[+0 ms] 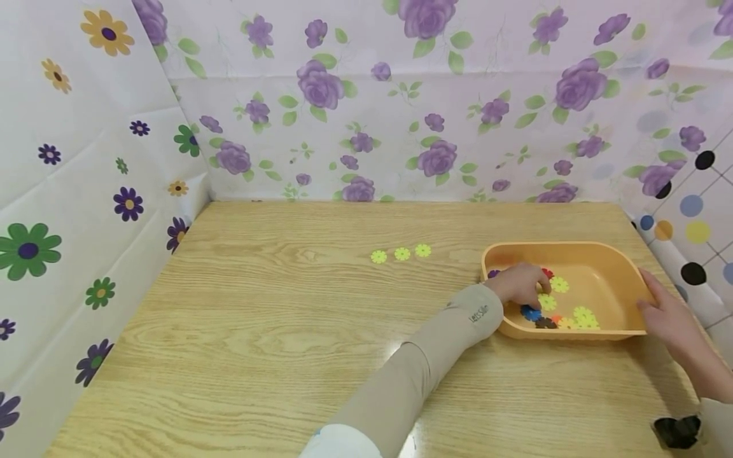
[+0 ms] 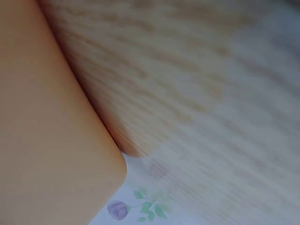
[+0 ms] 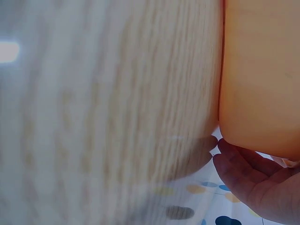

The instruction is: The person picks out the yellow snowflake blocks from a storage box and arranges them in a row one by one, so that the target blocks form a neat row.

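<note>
My left hand [image 1: 522, 284] reaches over the near left rim into an orange plastic basin [image 1: 618, 289], fingers bent down among notched, flower-shaped plastic discs. Close around those fingers lie a yellow disc [image 1: 547, 301], a blue disc [image 1: 530, 313] and a red disc [image 1: 548, 273]; I cannot tell if one is pinched. At the basin's right end, my right hand [image 1: 667, 318] grips the wall, thumb at the rim. In the right wrist view its fingers [image 3: 239, 171] are against the outer wall. The left wrist view shows only the basin's outer side [image 2: 56, 131], no hand.
Three yellow discs [image 1: 402, 254] lie in a row on the wooden table [image 1: 258, 331], left of the basin. More yellow discs [image 1: 584, 317] and a dark brown disc [image 1: 546, 323] are inside it. Flowered sheets [image 1: 355, 114] hang behind and left; a black object [image 1: 677, 432] is beside my right sleeve.
</note>
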Available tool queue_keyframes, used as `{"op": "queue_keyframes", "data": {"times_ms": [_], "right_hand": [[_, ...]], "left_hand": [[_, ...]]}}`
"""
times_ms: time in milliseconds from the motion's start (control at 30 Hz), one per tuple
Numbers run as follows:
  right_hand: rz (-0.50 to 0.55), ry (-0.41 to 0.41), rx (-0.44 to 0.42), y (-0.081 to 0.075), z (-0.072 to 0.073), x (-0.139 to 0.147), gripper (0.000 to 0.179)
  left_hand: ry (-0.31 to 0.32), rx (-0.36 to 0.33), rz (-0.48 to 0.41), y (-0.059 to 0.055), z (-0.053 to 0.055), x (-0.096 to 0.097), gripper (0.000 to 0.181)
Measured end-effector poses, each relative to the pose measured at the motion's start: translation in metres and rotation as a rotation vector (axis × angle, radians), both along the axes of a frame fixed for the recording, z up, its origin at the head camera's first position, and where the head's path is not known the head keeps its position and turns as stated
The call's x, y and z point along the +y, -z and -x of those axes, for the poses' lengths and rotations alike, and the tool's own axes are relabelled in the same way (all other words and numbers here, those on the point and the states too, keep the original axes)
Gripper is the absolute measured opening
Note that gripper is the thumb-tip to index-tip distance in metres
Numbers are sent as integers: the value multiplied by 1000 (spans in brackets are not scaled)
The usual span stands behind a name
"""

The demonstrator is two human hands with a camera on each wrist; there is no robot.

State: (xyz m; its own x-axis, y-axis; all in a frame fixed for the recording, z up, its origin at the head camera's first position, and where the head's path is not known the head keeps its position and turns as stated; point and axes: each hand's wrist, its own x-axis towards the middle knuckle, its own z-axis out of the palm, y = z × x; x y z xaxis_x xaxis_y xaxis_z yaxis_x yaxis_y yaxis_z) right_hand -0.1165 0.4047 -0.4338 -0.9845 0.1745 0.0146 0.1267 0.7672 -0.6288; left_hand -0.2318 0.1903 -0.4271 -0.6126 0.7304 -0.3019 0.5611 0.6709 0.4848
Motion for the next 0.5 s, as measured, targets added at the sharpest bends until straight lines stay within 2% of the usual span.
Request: {"op": "queue_keyframes", "data": {"times_ms": [500], "right_hand": [[31, -9, 18, 3, 1, 2, 54]], "left_hand": [[9, 26, -4, -3, -4, -4, 16]]}}
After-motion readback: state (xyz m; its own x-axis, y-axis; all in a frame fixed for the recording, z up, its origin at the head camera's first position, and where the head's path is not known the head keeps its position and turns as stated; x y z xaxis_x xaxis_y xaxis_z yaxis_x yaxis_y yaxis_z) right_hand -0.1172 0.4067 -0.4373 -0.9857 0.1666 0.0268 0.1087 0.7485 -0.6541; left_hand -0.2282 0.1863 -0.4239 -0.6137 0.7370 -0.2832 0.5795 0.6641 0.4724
